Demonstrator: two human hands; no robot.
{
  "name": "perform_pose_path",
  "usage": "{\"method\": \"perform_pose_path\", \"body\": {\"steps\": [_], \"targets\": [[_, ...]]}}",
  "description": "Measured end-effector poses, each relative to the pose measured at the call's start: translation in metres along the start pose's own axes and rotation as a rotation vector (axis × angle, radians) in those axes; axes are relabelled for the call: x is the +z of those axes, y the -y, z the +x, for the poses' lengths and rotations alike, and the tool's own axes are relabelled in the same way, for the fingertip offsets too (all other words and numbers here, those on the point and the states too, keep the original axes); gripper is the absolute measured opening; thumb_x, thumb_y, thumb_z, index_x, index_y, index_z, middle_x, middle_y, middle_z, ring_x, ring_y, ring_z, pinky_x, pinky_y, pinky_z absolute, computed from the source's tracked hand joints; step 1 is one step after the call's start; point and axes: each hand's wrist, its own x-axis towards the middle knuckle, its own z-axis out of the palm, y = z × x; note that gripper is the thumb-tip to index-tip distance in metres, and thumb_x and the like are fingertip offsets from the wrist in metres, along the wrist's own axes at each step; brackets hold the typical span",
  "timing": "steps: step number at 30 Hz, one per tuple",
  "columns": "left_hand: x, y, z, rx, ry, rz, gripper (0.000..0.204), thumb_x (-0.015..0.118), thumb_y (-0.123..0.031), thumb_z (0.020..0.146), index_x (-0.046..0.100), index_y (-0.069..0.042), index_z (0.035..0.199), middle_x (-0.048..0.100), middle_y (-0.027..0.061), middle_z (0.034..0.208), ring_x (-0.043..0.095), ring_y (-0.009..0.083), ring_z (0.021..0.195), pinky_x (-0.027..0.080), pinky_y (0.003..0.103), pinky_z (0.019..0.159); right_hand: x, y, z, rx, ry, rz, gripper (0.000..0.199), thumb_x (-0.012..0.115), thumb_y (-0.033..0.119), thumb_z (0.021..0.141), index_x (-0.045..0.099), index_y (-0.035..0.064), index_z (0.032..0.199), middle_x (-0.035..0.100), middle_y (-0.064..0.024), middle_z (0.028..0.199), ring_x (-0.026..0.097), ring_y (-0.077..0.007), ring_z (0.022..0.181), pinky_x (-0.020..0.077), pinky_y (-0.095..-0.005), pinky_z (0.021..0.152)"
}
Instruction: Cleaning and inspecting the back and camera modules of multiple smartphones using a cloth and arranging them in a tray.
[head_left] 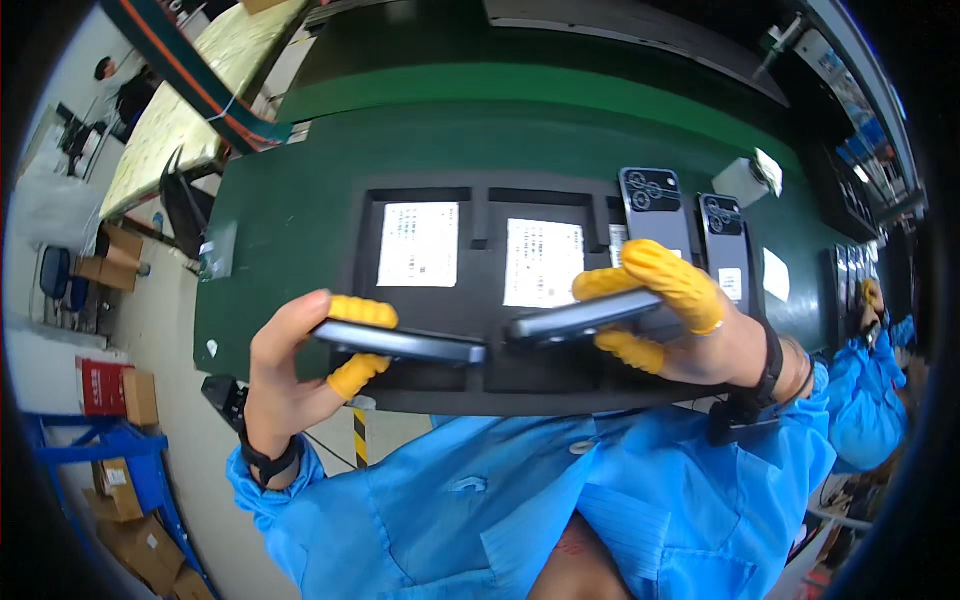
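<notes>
My left hand [283,358], with yellow finger cots on some fingertips, grips a dark smartphone [405,343] by its left end. The phone is tilted nearly edge-on over the front of a black foam tray [480,300]. Another smartphone [575,318], also seen edge-on, is in my right hand [690,325], whose cotted fingers clasp its right end. The phones' inner ends are close but apart. White printed sheets [418,245] [544,262] lie in two tray recesses. On the tray's right side rest two grey-blue phones [655,212] [725,245], camera side up; my right hand partly covers the nearer one.
The tray sits on a green table mat [290,220]. Behind the phones at right stands a white box [742,182] with a tissue-like sheet, and a white paper [775,275] lies nearby. A co-worker's blue sleeve [868,385] shows at far right. Clear plastic [217,250] lies at left.
</notes>
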Motion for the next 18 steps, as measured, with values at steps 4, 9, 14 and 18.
{"method": "perform_pose_path", "body": {"steps": [4, 9, 14, 18], "targets": [[0.000, -0.005, 0.005, 0.053, 0.029, 0.052, 0.083, 0.074, 0.011, 0.066, 0.031, -0.010, 0.133, 0.063, 0.0212, 0.100, 0.065, 0.0306, 0.090, 0.054, 0.038, 0.075, 0.002, 0.001, 0.001, 0.065, -0.028, 0.044, 0.077, 0.076, 0.003, 0.071, 0.035, 0.0042, 0.135, 0.060, -0.0174, 0.116, 0.065, -0.0283, 0.093, 0.0541, -0.0340, 0.074], [0.001, -0.005, -0.004, -0.073, 0.004, 0.096, 0.085, 0.077, 0.008, 0.064, 0.031, -0.010, 0.134, 0.064, 0.0188, 0.100, 0.065, 0.0278, 0.091, 0.052, 0.037, 0.080, 0.011, 0.000, 0.006, 0.081, -0.048, 0.030, 0.050, 0.067, 0.025, 0.082, 0.047, -0.0038, 0.118, 0.059, -0.0170, 0.074, 0.059, -0.0348, 0.068, 0.0496, -0.0404, 0.062], [0.005, 0.000, 0.010, -0.298, -0.060, 0.094, 0.095, 0.078, 0.003, 0.065, 0.023, -0.006, 0.142, 0.063, 0.0137, 0.101, 0.065, 0.0219, 0.090, 0.052, 0.031, 0.080, 0.003, -0.010, 0.012, 0.238, 0.029, 0.006, 0.054, 0.064, 0.021, 0.084, 0.040, -0.0110, 0.121, 0.056, -0.0223, 0.066, 0.056, -0.0398, 0.060, 0.0458, -0.0444, 0.054], [0.012, -0.002, 0.029, -0.494, -0.167, -0.032, 0.101, 0.076, 0.006, 0.064, 0.019, -0.008, 0.146, 0.058, 0.0068, 0.095, 0.061, 0.0144, 0.082, 0.052, 0.026, 0.071, 0.001, -0.011, 0.025, 0.388, 0.005, 0.137, 0.088, 0.063, 0.015, 0.083, 0.002, -0.0113, 0.140, 0.058, -0.0236, 0.066, 0.057, -0.0366, 0.054, 0.0462, -0.0404, 0.050]]}}
